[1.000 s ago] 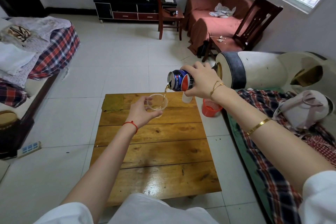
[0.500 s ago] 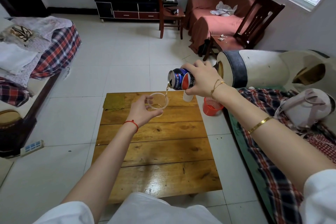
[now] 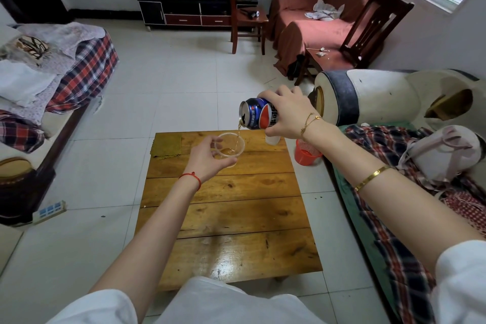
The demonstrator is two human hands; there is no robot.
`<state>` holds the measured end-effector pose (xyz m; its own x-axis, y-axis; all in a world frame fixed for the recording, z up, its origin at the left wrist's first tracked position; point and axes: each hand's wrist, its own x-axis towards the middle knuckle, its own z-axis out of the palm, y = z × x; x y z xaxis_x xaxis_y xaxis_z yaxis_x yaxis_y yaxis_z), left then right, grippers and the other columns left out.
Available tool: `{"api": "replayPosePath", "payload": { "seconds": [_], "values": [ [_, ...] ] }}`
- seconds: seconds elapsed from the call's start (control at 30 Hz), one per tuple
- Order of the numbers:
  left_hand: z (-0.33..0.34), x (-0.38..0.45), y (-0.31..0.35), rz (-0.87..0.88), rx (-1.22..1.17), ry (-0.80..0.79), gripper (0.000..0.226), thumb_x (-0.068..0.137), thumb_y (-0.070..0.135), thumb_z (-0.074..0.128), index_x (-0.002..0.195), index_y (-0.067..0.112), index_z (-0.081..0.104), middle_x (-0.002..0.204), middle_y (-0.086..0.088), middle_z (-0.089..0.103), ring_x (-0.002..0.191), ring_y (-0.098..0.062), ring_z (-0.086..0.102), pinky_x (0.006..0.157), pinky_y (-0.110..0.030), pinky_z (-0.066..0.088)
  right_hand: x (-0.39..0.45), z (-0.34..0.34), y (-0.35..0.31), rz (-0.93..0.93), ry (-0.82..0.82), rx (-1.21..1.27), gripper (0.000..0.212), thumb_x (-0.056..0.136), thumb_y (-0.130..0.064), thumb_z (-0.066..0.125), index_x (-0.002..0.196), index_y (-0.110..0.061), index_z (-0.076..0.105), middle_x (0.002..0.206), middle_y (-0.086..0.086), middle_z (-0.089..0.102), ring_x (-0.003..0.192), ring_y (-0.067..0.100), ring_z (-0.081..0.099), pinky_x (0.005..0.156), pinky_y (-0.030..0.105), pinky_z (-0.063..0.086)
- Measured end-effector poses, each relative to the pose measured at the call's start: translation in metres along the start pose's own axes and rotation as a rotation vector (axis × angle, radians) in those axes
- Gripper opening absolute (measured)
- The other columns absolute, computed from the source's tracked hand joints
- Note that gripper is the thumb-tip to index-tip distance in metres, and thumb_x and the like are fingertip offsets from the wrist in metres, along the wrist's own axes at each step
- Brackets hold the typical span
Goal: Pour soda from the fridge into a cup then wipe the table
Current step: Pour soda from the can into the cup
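My right hand (image 3: 288,113) grips a blue soda can (image 3: 256,113) tipped on its side, its mouth to the left. A thin brown stream falls from it into a clear plastic cup (image 3: 231,146). My left hand (image 3: 207,158) holds that cup from the left and below, above the far end of the low wooden table (image 3: 228,218). A little soda lies in the cup's bottom. A green-brown cloth (image 3: 167,144) lies on the table's far left corner.
A small white object (image 3: 272,139) sits at the table's far right corner, partly behind my right hand. A red basket (image 3: 306,152) stands on the floor right of the table. Sofas with plaid covers flank the table. Chairs and a TV stand are at the back.
Both hands hold nearly the same pose. The stream keeps running and a little more soda has gathered in the cup.
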<state>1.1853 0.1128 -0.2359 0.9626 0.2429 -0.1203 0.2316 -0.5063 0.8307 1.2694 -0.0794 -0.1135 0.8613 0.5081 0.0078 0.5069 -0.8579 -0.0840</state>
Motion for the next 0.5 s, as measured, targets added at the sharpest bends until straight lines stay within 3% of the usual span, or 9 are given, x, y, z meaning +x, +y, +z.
{"api": "replayPosePath", "payload": {
  "seconds": [0.5],
  "values": [
    [-0.0048, -0.0034, -0.0027, 0.007, 0.009, 0.007, 0.072, 0.071, 0.034, 0.086, 0.132, 0.017, 0.051, 0.133, -0.007, 0.059, 0.117, -0.022, 0.061, 0.094, -0.033, 0.051, -0.0002, -0.0003, -0.0054, -0.012, 0.001, -0.009, 0.077, 0.074, -0.040, 0.075, 0.141, -0.031, 0.038, 0.128, 0.006, 0.046, 0.119, 0.030, 0.040, 0.095, 0.039, 0.038]
  ]
}}
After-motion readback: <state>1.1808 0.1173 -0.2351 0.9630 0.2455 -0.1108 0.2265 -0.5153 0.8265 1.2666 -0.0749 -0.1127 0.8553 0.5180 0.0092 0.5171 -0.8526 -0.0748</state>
